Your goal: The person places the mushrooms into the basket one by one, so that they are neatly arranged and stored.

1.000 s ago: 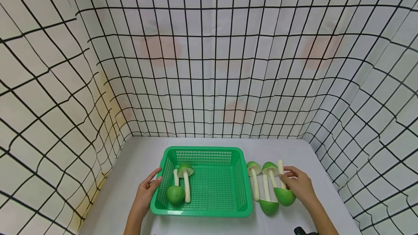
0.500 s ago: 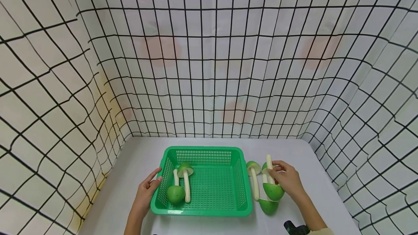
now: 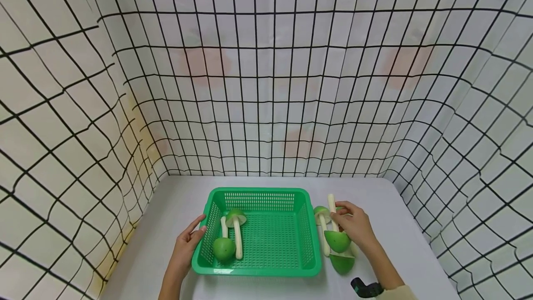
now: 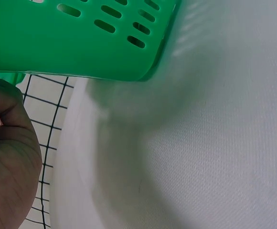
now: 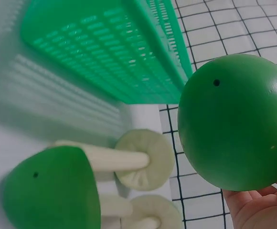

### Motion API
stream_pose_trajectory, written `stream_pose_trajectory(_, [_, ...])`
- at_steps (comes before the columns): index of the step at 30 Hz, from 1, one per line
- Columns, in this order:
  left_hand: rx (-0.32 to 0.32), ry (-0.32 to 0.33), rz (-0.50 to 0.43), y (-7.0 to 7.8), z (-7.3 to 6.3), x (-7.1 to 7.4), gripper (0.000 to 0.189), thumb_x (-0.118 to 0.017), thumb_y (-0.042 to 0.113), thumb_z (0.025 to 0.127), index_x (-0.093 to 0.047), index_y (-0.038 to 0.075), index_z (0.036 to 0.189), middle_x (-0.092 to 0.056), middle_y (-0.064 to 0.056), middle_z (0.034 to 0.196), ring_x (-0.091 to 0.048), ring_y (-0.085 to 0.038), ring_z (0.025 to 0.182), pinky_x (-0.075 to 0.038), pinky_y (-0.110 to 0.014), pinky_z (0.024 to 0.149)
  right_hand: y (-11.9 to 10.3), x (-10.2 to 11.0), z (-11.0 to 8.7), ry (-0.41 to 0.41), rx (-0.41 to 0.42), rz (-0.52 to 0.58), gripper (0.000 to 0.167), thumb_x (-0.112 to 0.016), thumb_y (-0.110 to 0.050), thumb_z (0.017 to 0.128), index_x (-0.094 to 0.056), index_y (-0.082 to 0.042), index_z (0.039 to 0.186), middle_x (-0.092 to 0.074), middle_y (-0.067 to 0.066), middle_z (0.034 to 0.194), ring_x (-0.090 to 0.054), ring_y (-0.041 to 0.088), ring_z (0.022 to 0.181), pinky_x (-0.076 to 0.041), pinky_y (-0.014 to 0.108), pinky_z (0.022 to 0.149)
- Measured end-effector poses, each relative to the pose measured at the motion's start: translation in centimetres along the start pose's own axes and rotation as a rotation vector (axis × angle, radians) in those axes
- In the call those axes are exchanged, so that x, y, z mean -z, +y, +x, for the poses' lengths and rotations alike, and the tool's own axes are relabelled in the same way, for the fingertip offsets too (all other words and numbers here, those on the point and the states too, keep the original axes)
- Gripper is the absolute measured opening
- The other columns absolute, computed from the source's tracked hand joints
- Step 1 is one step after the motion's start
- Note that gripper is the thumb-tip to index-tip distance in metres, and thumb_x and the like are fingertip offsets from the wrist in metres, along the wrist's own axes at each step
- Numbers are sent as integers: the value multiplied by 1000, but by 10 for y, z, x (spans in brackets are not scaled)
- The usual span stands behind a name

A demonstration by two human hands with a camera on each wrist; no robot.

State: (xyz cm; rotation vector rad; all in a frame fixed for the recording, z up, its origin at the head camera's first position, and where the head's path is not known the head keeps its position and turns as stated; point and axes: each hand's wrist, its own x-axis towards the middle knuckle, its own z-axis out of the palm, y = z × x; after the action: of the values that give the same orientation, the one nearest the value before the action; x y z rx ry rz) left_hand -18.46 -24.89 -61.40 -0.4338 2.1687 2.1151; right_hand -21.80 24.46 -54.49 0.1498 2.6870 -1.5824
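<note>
My right hand [image 3: 353, 224] pinches the white stem of a toy mushroom [image 3: 337, 241] whose green cap points down toward me. In the right wrist view its round cap [image 5: 236, 121] covers most of the fingers. Held this way, it overlaps other mushrooms on the table, including one with its cap [image 3: 342, 264] toward me and one with its cap [image 3: 322, 212] away. A green plastic basket [image 3: 258, 271] stands left of them. Two mushrooms lie in its left part, one cap-near [image 3: 224, 249], one cap-far [image 3: 236, 217]. My left hand [image 3: 185, 244] touches the basket's left rim with extended index finger and thumb.
White cloth covers the table [image 3: 145, 244]. Black-gridded white curtains [image 3: 266, 105] enclose it at the back and both sides. A black device [image 3: 366, 288] is strapped at my right wrist, near the sleeve.
My right hand has carried the mushroom leftward from the right end of the row, over the other mushrooms toward the basket. The left hand and basket have stayed in place.
</note>
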Motion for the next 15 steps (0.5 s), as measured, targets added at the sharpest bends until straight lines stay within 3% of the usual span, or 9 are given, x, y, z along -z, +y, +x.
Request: stream_pose_trajectory(15, [7, 2, -11, 2, -2, -1, 57, -66, 41, 100, -50, 28, 154, -71, -11, 97, -68, -18, 80, -62, -32, 69, -23, -32, 10, -34, 39, 27, 43, -72, -25, 97, -63, -6, 134, -67, 14, 111, -66, 15, 72, -56, 27, 60])
